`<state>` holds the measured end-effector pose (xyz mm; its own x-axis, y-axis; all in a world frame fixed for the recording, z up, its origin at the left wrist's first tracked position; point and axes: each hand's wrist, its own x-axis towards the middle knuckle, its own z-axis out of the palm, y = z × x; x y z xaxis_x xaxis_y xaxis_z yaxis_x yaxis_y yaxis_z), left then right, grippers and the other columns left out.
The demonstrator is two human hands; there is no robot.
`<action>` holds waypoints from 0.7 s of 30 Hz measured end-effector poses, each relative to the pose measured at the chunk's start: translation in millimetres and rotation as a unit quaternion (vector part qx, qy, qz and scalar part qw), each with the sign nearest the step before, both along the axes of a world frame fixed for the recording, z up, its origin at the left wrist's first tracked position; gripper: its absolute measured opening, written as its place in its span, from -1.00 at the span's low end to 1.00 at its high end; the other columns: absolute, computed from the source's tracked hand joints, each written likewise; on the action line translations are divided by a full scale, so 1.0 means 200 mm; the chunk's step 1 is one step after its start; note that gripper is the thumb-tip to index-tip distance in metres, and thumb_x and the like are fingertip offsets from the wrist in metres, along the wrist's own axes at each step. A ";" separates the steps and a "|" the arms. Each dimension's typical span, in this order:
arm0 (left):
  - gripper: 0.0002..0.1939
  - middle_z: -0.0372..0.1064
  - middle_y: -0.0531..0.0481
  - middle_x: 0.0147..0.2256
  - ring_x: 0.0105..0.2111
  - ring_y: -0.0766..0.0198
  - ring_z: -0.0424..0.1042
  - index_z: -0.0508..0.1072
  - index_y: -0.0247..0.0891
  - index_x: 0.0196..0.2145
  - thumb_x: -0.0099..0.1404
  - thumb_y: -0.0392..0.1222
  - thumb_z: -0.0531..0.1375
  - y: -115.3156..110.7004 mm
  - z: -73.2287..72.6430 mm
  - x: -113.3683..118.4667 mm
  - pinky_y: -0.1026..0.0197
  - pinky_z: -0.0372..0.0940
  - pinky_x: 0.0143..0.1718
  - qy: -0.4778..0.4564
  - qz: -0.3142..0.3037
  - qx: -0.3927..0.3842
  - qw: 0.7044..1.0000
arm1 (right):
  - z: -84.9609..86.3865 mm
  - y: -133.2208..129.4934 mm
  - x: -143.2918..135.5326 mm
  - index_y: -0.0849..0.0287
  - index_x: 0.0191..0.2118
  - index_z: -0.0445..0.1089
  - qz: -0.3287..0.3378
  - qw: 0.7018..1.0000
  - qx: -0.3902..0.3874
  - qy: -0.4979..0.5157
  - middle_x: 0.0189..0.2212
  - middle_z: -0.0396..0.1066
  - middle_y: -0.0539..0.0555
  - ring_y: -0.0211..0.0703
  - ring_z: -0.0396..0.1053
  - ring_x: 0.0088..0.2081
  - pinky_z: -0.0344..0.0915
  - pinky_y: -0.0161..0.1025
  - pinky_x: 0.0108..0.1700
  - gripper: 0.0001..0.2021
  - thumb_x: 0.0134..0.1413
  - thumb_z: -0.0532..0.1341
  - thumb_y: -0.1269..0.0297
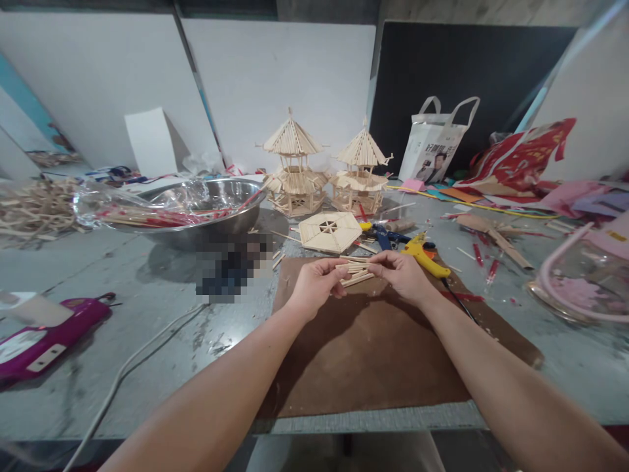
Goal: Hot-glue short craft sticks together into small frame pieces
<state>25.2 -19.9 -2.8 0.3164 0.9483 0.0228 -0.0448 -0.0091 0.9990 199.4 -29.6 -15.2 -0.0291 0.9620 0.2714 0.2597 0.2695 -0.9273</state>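
Note:
Several thin wooden sticks lie between my hands, above the far part of a brown mat. My left hand pinches the sticks at their left end, thumb and fingers closed. At the right end my right hand is closed on them too. Whether the sticks are glued together I cannot tell. Just beyond my hands rests a flat hexagonal stick panel with a spoked opening in its middle. Beside my right hand lies a yellow glue gun, its dark cord running over the mat.
Two stick-built pagodas stand behind the panel. To the left is a steel bowl holding plastic-wrapped sticks, with a purple power strip nearer. A pink-handled clear container, a white bag and scraps occupy the right.

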 end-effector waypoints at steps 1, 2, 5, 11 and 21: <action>-0.74 0.30 0.06 -0.58 -0.74 0.48 0.22 0.37 -0.35 -0.35 -0.05 -0.19 0.16 0.00 0.00 0.00 0.34 0.19 -0.69 0.001 0.000 0.000 1.000 | 0.00 0.00 0.00 0.25 -0.46 0.34 0.000 1.000 0.002 0.000 -0.55 0.32 -0.01 -0.34 0.20 -0.52 0.14 -0.32 -0.40 -0.79 -0.27 0.20 0.20; -0.74 0.30 0.06 -0.58 -0.74 0.48 0.22 0.37 -0.35 -0.35 -0.05 -0.19 0.16 0.00 0.00 0.00 0.34 0.19 -0.69 0.002 -0.001 0.001 1.000 | 0.00 0.00 0.00 0.25 -0.46 0.34 0.000 1.000 0.004 0.000 -0.56 0.32 -0.01 -0.34 0.20 -0.52 0.14 -0.32 -0.40 -0.79 -0.27 0.20 0.20; -0.73 0.30 0.05 -0.57 -0.73 0.47 0.23 0.37 -0.36 -0.35 -0.04 -0.18 0.16 0.00 0.00 0.00 0.34 0.19 -0.69 0.004 -0.004 0.001 1.000 | -0.01 0.00 0.00 0.24 -0.46 0.34 0.000 1.000 0.005 0.002 -0.55 0.33 -0.01 -0.33 0.20 -0.51 0.14 -0.31 -0.40 -0.79 -0.27 0.20 0.20; -0.73 0.30 0.05 -0.58 -0.73 0.47 0.23 0.37 -0.36 -0.35 -0.05 -0.18 0.16 0.00 0.00 0.00 0.35 0.19 -0.69 0.007 0.000 0.005 1.000 | -0.01 0.00 0.00 0.24 -0.46 0.34 -0.001 1.000 0.004 -0.001 -0.55 0.33 -0.01 -0.32 0.21 -0.50 0.15 -0.31 -0.39 -0.79 -0.26 0.20 0.21; -0.71 0.30 0.06 -0.58 -0.73 0.46 0.24 0.36 -0.36 -0.35 -0.06 -0.17 0.17 0.00 0.00 0.00 0.34 0.19 -0.68 0.008 0.000 -0.001 1.000 | -0.02 0.01 0.00 0.24 -0.45 0.34 0.000 1.000 0.016 -0.005 -0.54 0.33 0.00 -0.30 0.22 -0.49 0.15 -0.30 -0.38 -0.78 -0.26 0.20 0.19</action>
